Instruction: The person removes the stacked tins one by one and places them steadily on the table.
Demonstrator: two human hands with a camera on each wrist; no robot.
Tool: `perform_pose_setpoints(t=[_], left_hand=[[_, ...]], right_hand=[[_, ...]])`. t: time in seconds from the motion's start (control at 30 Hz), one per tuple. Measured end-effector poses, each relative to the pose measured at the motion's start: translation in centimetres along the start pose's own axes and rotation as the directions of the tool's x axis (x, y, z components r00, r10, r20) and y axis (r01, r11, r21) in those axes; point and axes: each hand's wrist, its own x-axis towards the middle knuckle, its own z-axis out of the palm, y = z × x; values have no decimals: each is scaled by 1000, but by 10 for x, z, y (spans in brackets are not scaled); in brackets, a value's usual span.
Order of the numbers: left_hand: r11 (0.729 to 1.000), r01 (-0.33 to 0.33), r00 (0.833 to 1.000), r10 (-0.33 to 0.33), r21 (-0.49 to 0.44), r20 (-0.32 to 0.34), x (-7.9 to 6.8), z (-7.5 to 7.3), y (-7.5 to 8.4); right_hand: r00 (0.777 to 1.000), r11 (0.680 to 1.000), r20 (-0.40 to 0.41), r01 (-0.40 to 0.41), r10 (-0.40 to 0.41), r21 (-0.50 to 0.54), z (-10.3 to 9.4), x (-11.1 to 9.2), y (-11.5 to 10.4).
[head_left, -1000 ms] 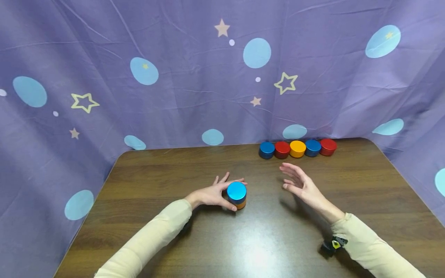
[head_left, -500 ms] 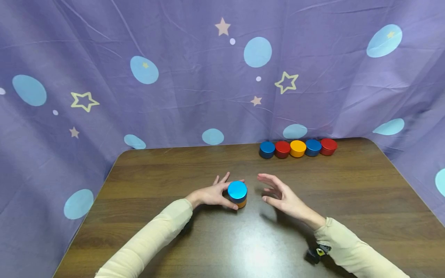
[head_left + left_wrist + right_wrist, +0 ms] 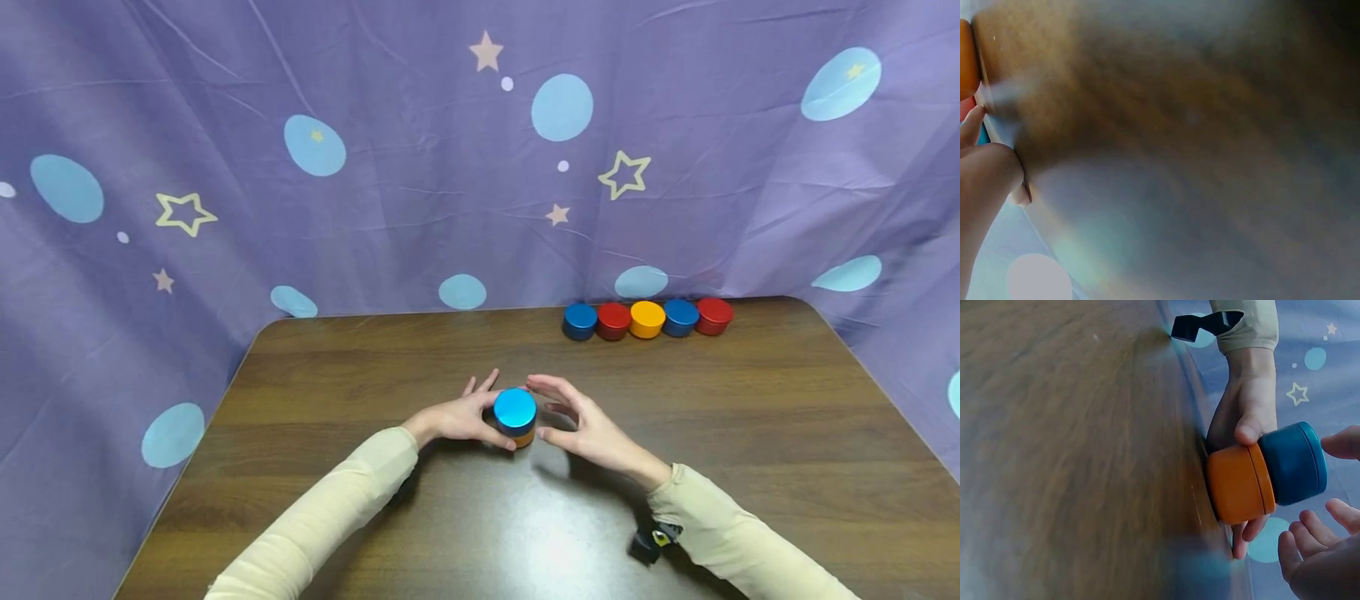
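An orange round tin stands on the table with a blue round tin stacked on its lid. My left hand holds the orange tin from the left, thumb at the front and fingers round the back. From the right, my right hand reaches to the stack, fingers spread in a loose curve. In the right wrist view a gap shows between its thumb and fingers and the blue tin. The left wrist view catches only a slice of the orange tin and part of the left hand.
Along the table's back edge runs a row of tins: blue, red, yellow, blue and red. A purple patterned curtain hangs behind the brown wooden table.
My right hand has moved left across the table, from below the row of tins to beside the stack. The left hand and the two stacked tins have stayed nearly in place.
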Motion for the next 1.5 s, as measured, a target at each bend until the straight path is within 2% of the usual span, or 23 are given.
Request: perform_pose_setpoints(t=[0.27, 0.7, 0.97, 1.27, 1.5], left_hand=[[1000, 15, 1000, -15, 14, -4, 0, 0, -1], [1000, 23, 1000, -23, 6, -2, -1, 1, -1], [1000, 16, 1000, -16, 11, 4, 0, 0, -1], [1000, 11, 1000, -11, -1, 16, -1, -1, -2], [999, 34, 999, -35, 5, 18, 0, -1, -3]], right_hand=[[1000, 999, 0, -23, 23, -32, 9, 6, 0], [996, 998, -81, -47, 44, -37, 12, 5, 1], [991, 998, -132, -33, 25, -57, 10, 3, 3], [985, 998, -167, -55, 48, -37, 4, 1, 1], [980, 998, -193, -62, 54, -33, -3, -1, -1]])
